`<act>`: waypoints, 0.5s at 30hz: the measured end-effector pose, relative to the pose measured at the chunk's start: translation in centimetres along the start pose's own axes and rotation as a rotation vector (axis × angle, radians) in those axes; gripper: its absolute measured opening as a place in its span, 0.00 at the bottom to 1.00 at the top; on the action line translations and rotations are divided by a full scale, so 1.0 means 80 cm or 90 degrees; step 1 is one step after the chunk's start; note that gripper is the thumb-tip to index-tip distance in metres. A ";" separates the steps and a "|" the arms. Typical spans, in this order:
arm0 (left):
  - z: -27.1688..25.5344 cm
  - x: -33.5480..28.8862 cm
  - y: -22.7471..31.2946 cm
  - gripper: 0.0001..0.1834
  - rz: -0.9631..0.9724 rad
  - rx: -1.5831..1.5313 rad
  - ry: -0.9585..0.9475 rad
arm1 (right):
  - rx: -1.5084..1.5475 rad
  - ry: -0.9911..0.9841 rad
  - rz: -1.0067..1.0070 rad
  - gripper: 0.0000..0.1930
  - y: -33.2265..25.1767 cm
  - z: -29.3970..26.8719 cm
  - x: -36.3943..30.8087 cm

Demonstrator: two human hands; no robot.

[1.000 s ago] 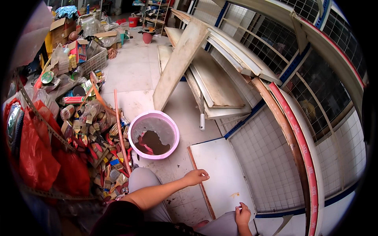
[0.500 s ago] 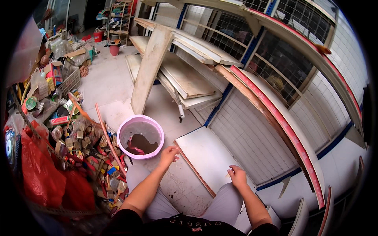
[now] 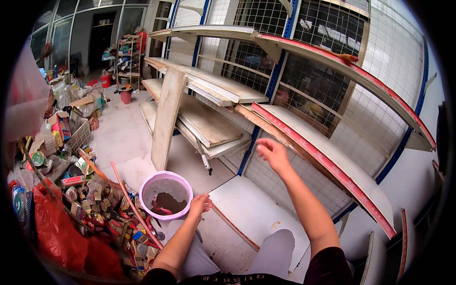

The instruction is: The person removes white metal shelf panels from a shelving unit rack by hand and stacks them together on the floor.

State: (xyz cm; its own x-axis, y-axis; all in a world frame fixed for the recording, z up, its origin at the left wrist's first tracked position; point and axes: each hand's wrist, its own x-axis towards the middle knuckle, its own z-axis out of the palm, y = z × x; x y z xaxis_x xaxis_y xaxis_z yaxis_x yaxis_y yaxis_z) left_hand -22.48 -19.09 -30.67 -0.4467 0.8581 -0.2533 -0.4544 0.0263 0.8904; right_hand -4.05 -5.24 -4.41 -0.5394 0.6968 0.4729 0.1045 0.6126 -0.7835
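My right hand is raised in front of the middle shelf board with a red front strip; its fingers are loosely bent, and it holds nothing. Low beside the rim of a pink basin, my left hand hangs with loose fingers and nothing in it. Dark, murky water lies in the basin, with a red object partly under it. A white board with a reddish-brown edge lies low in front of me. High on the upper shelf rests an orange-handled tool.
Paint brushes, a red plastic bag and other clutter cover the floor at left. A tall board leans against stacked shelf boards. Blue uprights and wire mesh back the shelves.
My right hand has risen from near my knee up to the middle shelf. The view has tilted upward, showing more of the shelves. My left hand stays near the basin.
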 end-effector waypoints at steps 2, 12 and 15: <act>0.004 0.014 -0.015 0.14 -0.017 -0.017 0.010 | -0.197 0.049 -0.117 0.12 -0.010 -0.002 0.045; 0.025 0.068 -0.041 0.08 -0.077 -0.037 0.004 | -0.513 0.132 -0.053 0.13 -0.009 0.036 0.252; 0.034 0.077 -0.036 0.09 -0.077 -0.025 -0.025 | -0.613 0.101 -0.029 0.15 0.005 0.067 0.298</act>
State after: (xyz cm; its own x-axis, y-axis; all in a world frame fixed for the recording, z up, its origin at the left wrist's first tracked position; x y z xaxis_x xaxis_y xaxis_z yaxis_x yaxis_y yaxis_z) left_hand -21.81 -12.47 -33.75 -0.3569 0.8691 -0.3426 -0.5329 0.1118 0.8387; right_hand -21.36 9.63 4.38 -0.4485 0.6638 0.5985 0.7624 0.6336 -0.1314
